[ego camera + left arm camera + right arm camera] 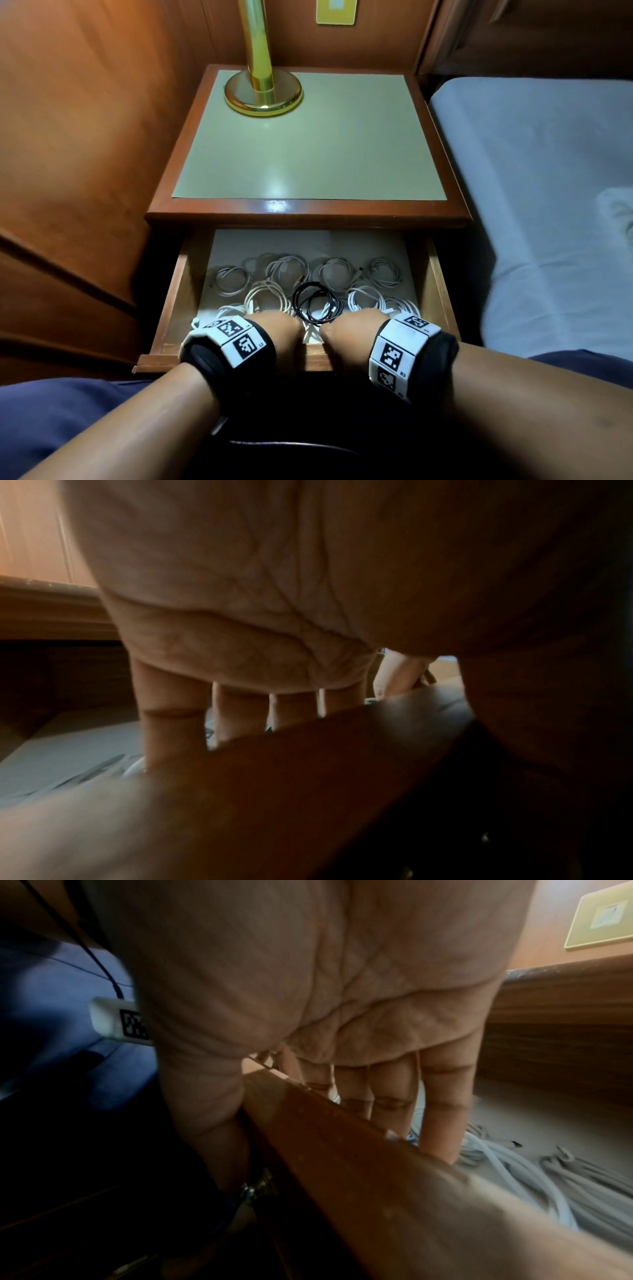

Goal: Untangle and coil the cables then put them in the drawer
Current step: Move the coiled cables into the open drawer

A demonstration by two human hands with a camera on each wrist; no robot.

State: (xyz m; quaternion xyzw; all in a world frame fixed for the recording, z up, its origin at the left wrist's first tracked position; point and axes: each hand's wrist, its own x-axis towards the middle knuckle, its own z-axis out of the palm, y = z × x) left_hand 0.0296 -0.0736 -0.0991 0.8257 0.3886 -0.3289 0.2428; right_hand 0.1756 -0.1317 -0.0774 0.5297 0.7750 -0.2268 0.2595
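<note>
The right wrist view showed the right hand [308, 988] hooked over the drawer front [342, 1150], four straight fingers [441, 1110] reaching down inside toward pale cable and the thumb on the outer face, so it had hold of the board itself and no cable. The left wrist view gave the same for the left hand [240, 601], fingers [171, 723] dipped behind the board, though its thumb was lost in shadow and I could not tell where it lay. From the head view both hands sat side by side at the middle of the front edge, and only there could I count the coiled cables [373, 298] lying in rows on the floor of the drawer [442, 291], one black coil [317, 303] among the white, close to the knuckles. The trouble I foresaw was a pinch: if the drawer were pushed home with fingers inside, they would meet the nightstand [308, 209] edge, and a loop nudged upward could catch there. The lamp [262, 92] stood well back.
</note>
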